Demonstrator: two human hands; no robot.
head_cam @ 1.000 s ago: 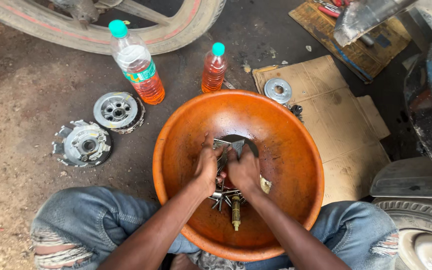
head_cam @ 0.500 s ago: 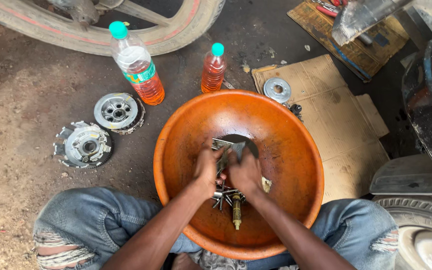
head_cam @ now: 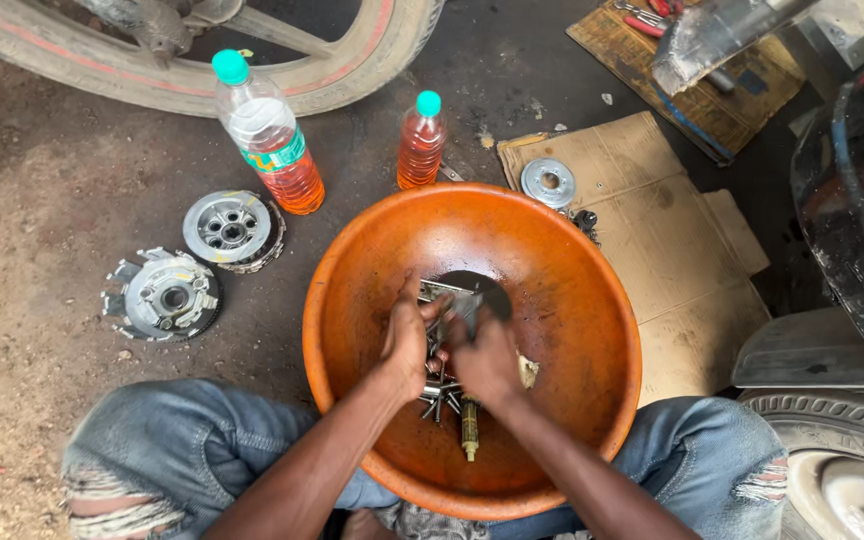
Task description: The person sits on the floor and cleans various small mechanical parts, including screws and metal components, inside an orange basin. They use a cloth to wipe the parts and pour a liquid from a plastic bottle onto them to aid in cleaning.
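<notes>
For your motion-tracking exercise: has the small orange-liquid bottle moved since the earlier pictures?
No. The small bottle stands in the same spot, just beyond the orange basin rim, left of the cardboard sheet.

The left hand (head_cam: 404, 345) and right hand (head_cam: 485, 358) cover most of the metal part (head_cam: 460, 300) they grip. The bowl (head_cam: 572, 300) hides the near bolts (head_cam: 442, 400) partly; the far wheel (head_cam: 252, 85) is cut off.

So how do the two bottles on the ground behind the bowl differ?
The big bottle stands to the left, near the wheel; the small bottle stands closer to the rim of the orange bowl. The big bottle holds orange liquid only in its lower part and wears a green label; the small bottle is almost full and shows no label. Both stand upright, are clear plastic with teal caps, and hold orange liquid.
</notes>
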